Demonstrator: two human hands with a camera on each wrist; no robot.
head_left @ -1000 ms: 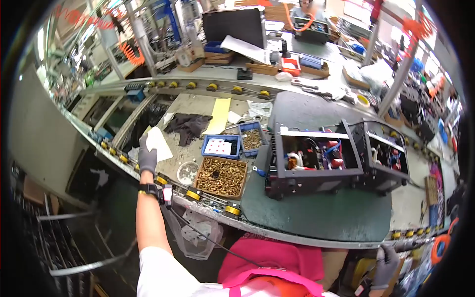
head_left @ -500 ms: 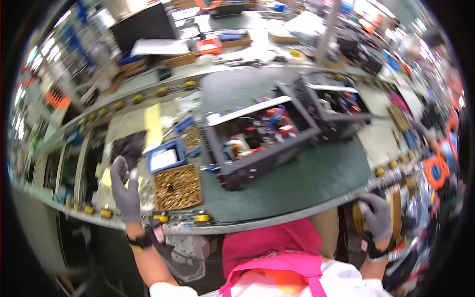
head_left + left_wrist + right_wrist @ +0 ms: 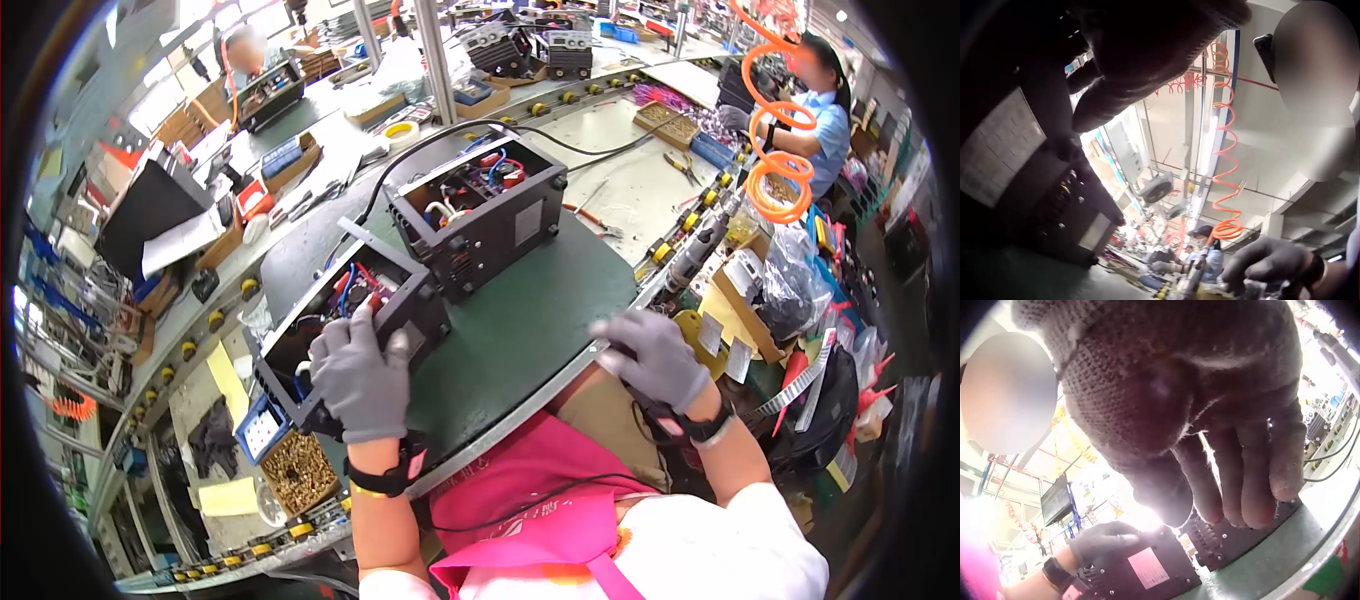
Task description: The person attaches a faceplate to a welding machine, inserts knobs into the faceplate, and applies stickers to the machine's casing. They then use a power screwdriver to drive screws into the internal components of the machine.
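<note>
Two black open-topped metal cases with wires inside stand on the green mat [image 3: 500, 330]. My gloved left hand [image 3: 360, 375] lies over the near side of the left case [image 3: 425, 330], fingers at its upper rim; how firmly it holds is hidden. The far case [image 3: 510, 225] stands beyond and to the right. At the mat's front edge, my gloved right hand [image 3: 655, 360] hovers with loosely bent fingers and nothing in them. In the right wrist view its fingers [image 3: 1257, 500] hang apart, and the left hand [image 3: 1104, 540] is on the labelled case.
A cardboard box of brass parts [image 3: 300, 475] and a blue tray [image 3: 262, 430] stand left of the cases. A black cable [image 3: 400, 160] runs behind them. Pliers [image 3: 683, 168] lie at the back right. Another person [image 3: 825, 125] works beyond the orange coiled hose [image 3: 785, 190].
The view has swung right. My left hand has gone from the yellow paper on the left to the near case. My right hand has come up from below the bench edge toward the mat.
</note>
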